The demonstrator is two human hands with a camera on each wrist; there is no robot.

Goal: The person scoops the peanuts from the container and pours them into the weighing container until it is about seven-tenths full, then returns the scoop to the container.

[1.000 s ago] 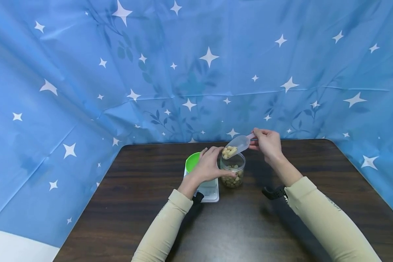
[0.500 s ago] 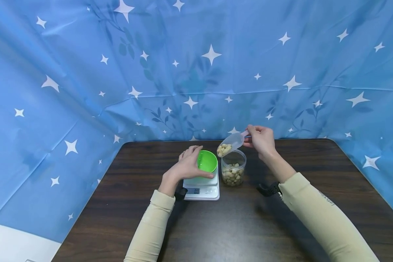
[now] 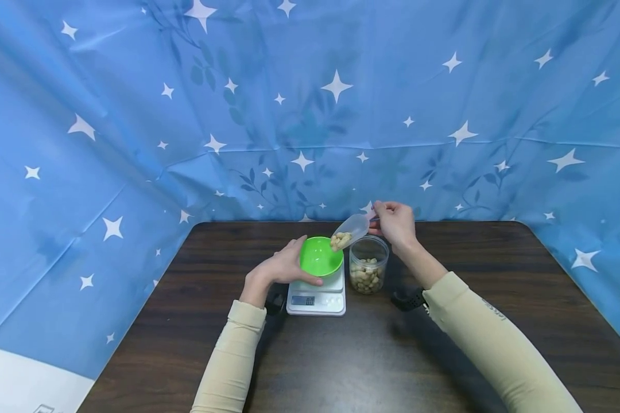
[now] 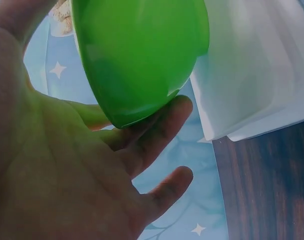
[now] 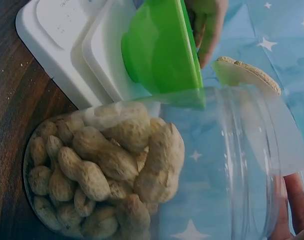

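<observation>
My left hand (image 3: 283,265) holds the green bowl (image 3: 320,257) by its sides, thumb at the front and fingers behind. The bowl's foot rests on a white kitchen scale (image 5: 109,55), whose display reads about 0.0. In the left wrist view, the fingertips (image 4: 181,107) lie against the bowl's outer wall. My right hand (image 3: 396,225) pinches the handle of a translucent scoop (image 3: 359,226) loaded with peanuts (image 3: 340,240). The scoop tilts down leftward, its lip over the bowl's right rim. Just below stands an uncapped clear jar (image 3: 369,248), partly filled with unshelled peanuts (image 5: 112,165).
Scale and jar stand side by side on a dark wood-grain table (image 3: 372,355), near its back edge. Behind hangs a blue curtain (image 3: 268,103) with white stars. A black strap (image 3: 408,299) is on the right wrist.
My left hand has moved left from the jar to the bowl and now holds it. My right hand has carried the loaded scoop left, from above the jar to the bowl's rim.
</observation>
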